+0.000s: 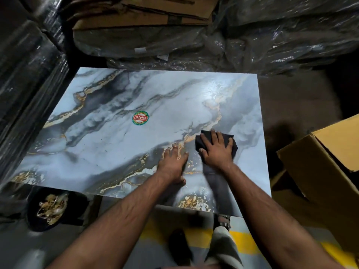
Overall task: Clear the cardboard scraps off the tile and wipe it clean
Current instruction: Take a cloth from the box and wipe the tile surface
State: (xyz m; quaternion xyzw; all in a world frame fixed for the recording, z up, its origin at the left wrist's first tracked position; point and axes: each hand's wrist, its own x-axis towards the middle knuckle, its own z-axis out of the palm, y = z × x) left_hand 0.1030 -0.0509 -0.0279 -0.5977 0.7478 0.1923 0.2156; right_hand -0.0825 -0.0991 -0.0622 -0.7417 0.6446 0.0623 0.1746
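A large glossy tile (108, 144) with a blue-grey and gold marble pattern lies flat in front of me, with a round red and green sticker (140, 118) near its middle. My right hand (216, 150) presses flat on a dark cloth (229, 139) at the tile's right side. My left hand (173, 162) rests flat on the tile just left of it, fingers straight. Tiny dark specks dot the tile's middle. No cardboard scraps show on the tile.
An open cardboard box (322, 167) stands to the right of the tile. Plastic-wrapped stacks (29, 78) rise on the left and behind, with flattened cardboard (143, 14) on top at the back. A dark bin (51, 208) holding scraps sits at the lower left. My feet stand on a yellow floor stripe (240, 241).
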